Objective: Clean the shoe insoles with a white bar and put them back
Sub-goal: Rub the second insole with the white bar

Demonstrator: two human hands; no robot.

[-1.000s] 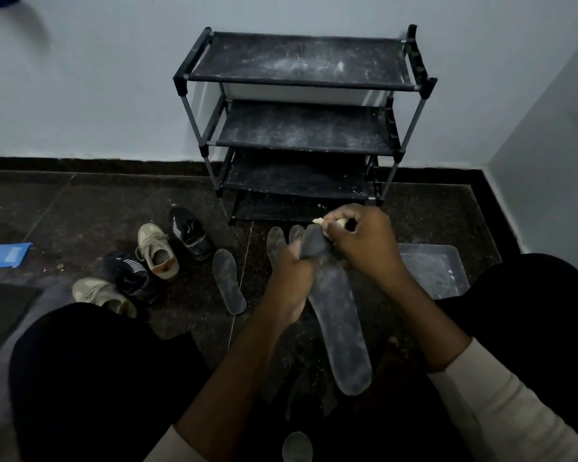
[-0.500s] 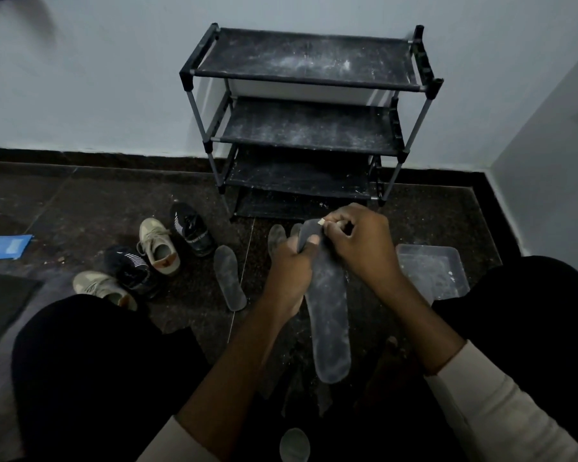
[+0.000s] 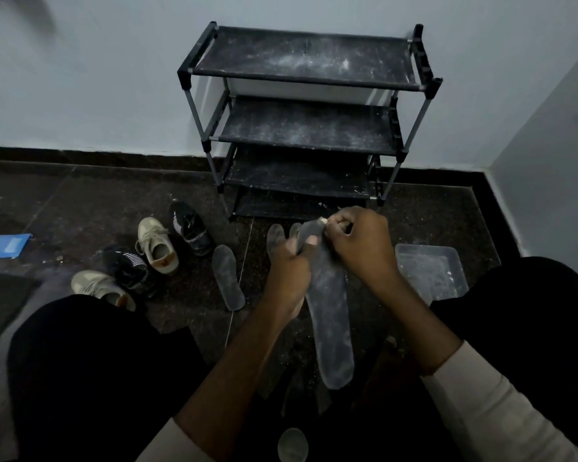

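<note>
Head camera: our left hand still grips the long dusty grey insole near its far tip, above the dark speckled floor, while our right hand keeps pinching the small white bar against that tip.

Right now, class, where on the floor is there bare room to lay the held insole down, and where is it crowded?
Bare floor lies left of the shoe rack, between the shoes and the wall; another patch between rack and tray. Crowded: around the loose insole.
</note>
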